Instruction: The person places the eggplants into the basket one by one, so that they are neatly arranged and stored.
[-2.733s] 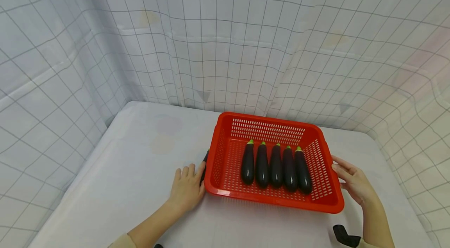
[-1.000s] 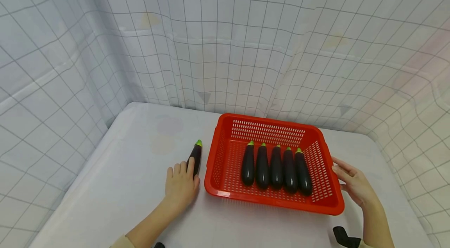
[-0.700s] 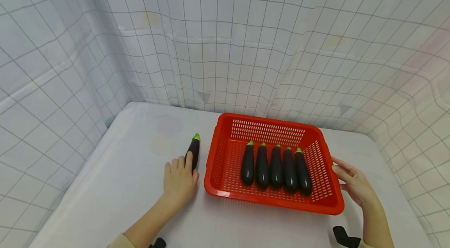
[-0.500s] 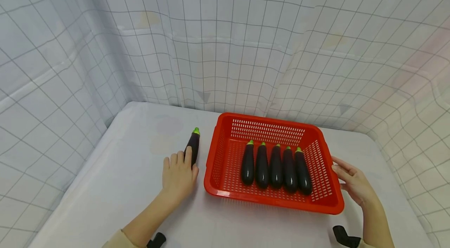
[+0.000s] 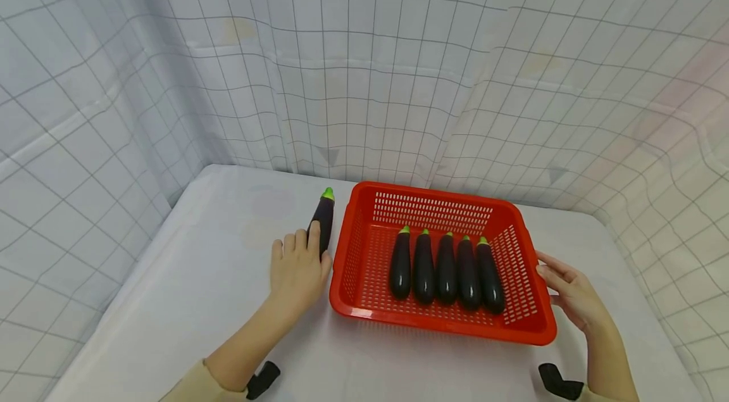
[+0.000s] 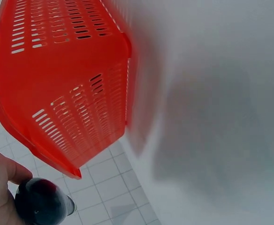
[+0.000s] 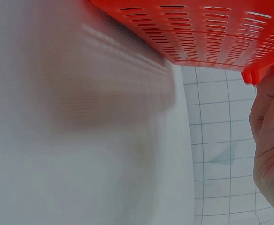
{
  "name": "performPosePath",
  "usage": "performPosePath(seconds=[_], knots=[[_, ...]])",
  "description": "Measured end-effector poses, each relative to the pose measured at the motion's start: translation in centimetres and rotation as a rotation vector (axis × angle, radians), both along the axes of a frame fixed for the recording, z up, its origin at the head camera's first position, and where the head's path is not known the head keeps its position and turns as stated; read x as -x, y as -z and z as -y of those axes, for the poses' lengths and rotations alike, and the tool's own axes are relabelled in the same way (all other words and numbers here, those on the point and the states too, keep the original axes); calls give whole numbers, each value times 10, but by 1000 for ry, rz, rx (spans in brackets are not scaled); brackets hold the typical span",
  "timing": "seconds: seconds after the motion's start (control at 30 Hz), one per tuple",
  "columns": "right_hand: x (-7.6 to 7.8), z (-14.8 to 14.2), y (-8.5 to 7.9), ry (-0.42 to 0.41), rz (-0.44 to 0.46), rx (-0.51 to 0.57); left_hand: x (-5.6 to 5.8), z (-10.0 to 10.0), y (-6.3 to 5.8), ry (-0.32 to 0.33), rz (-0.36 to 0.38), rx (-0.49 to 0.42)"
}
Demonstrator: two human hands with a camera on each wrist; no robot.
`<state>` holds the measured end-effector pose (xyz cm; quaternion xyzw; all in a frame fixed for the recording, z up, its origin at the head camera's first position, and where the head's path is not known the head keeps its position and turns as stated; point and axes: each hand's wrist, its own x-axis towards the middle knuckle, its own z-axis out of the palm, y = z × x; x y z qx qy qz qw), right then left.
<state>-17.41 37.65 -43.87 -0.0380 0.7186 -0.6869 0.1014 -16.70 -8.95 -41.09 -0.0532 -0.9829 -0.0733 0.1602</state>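
My left hand [image 5: 298, 267] grips a dark purple eggplant [image 5: 324, 218] with a green stem end, just left of the red basket [image 5: 433, 327]. In the left wrist view the eggplant [image 6: 41, 202] is seen from its rounded end, between thumb and fingers, beside the basket's slotted wall [image 6: 76, 117]. My right hand [image 5: 576, 298] holds the right rim of the basket; in the right wrist view the fingers [image 7: 268, 101] curl at the rim. Inside the basket several eggplants [image 5: 447, 269] lie side by side, stem ends pointing away, toward the right part of the floor.
A white-covered table [image 5: 239, 231] carries the basket. White cloth walls with a dark grid [image 5: 364, 73] stand behind it and at both sides. Black straps or mounts [image 5: 263, 380] show at each wrist.
My left hand has drawn the eggplant out from beside the basket, leftward and then away from me, and latterly slightly back to the right. The right hand and basket have stayed put.
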Motion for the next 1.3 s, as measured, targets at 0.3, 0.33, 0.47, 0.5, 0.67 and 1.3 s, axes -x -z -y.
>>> performPosePath(seconds=[0.3, 0.33, 0.47, 0.5, 0.67, 1.3], knots=[[0, 0, -1, -5, 2, 1, 0, -24, -16, 26, 24, 39], [0, 0, -1, -5, 1, -1, 0, -26, -16, 29, 24, 41], [1, 0, 0, -3, 1, 1, 1, -36, -16, 36, 21, 46], [1, 0, 0, -3, 1, 2, 1, -38, -16, 36, 24, 47], [0, 0, 0, -3, 3, 1, 3, -50, -13, 39, 44, 63], [0, 0, 1, -5, 3, -4, 3, -86, 1, 62, 40, 218]])
